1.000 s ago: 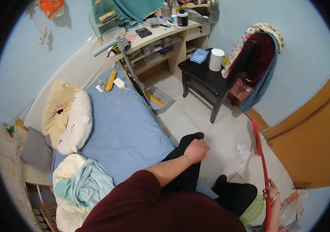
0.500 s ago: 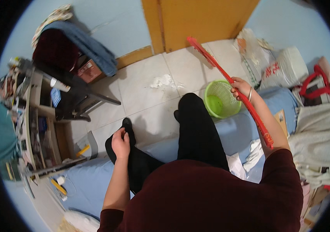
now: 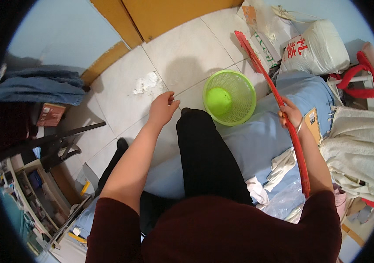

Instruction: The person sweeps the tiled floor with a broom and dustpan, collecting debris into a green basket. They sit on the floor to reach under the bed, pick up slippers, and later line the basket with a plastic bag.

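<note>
Across the front edge of the blue-covered bed (image 3: 261,138) slants a long red stick (image 3: 299,158), gripped near its middle by the right hand (image 3: 291,115), its far end out past that edge. The green basket (image 3: 244,98) is on the tiled floor (image 3: 169,50) beside the bed, between the hands; the left hand (image 3: 164,108), fingers loosely bent, hangs near a white patch (image 3: 146,83).

The red stick (image 3: 293,135) looks glossy, the green basket (image 3: 238,98) smooth plastic.
</note>
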{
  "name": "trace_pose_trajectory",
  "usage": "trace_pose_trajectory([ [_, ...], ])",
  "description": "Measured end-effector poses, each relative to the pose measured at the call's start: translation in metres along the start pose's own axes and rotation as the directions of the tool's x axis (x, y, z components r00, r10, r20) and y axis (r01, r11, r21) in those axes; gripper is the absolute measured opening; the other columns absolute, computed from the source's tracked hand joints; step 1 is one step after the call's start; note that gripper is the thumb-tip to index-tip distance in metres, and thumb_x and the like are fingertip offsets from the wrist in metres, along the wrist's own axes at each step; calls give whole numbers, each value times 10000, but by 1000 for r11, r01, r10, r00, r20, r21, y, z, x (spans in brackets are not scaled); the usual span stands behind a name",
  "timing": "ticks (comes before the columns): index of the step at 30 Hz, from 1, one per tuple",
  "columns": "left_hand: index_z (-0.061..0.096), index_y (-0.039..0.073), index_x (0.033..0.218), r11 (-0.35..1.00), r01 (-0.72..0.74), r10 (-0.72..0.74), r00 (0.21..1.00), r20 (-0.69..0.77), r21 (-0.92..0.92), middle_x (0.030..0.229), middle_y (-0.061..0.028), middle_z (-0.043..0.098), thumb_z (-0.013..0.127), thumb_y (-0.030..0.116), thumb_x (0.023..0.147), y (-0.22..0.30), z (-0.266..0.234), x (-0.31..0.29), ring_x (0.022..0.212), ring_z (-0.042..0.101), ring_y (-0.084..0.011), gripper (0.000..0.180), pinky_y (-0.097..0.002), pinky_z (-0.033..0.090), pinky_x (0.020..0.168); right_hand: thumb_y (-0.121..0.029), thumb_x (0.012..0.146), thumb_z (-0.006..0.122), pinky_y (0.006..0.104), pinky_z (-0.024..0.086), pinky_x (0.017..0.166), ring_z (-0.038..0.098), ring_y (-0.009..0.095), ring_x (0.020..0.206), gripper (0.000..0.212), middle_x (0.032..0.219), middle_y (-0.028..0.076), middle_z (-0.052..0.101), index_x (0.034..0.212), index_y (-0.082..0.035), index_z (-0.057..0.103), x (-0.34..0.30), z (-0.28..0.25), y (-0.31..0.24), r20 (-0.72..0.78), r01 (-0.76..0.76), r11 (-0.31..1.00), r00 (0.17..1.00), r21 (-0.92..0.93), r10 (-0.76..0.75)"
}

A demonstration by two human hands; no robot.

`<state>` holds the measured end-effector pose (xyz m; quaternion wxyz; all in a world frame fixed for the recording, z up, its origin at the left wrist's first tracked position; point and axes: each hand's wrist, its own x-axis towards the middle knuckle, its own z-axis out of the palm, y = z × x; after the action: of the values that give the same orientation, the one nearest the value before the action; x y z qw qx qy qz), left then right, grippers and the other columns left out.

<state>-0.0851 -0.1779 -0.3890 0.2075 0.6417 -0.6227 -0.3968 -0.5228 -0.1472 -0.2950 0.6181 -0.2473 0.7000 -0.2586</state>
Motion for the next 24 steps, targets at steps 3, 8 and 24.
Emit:
trace_pose_trajectory([
  [3, 533, -4, 1203, 993, 88, -106, 959, 263, 78, 1120, -193, 613, 679, 351, 790, -14, 53, 60, 992, 618, -290, 564, -368, 489, 846, -135, 888, 454, 271, 328, 316, 430, 137, 365, 528, 663, 46, 513, 1398, -166, 318, 0, 2, 6, -82, -107, 994, 991, 39, 110],
  [8, 447, 14, 1305, 979, 54, -138, 887, 441, 198, 1129, -219, 601, 688, 472, 745, -47, 142, 127, 1042, 591, -311, 764, -392, 474, 875, -105, 884, 446, 253, 337, 326, 444, 135, 366, 590, 685, 54, 519, 1438, -173, 254, 3, 12, 10, -59, -224, 973, 972, 56, 228],
  [24, 521, 44, 1153, 611, 565, -451, 824, 343, -555, 947, -104, 639, 562, 116, 801, -127, -62, 185, 756, 660, -202, 362, -321, 549, 598, -119, 909, 384, 468, 498, 540, 601, 390, 597, 551, 800, 239, 613, 1413, -172, 167, 52, 148, -51, -460, -508, 288, 860, -812, 219],
])
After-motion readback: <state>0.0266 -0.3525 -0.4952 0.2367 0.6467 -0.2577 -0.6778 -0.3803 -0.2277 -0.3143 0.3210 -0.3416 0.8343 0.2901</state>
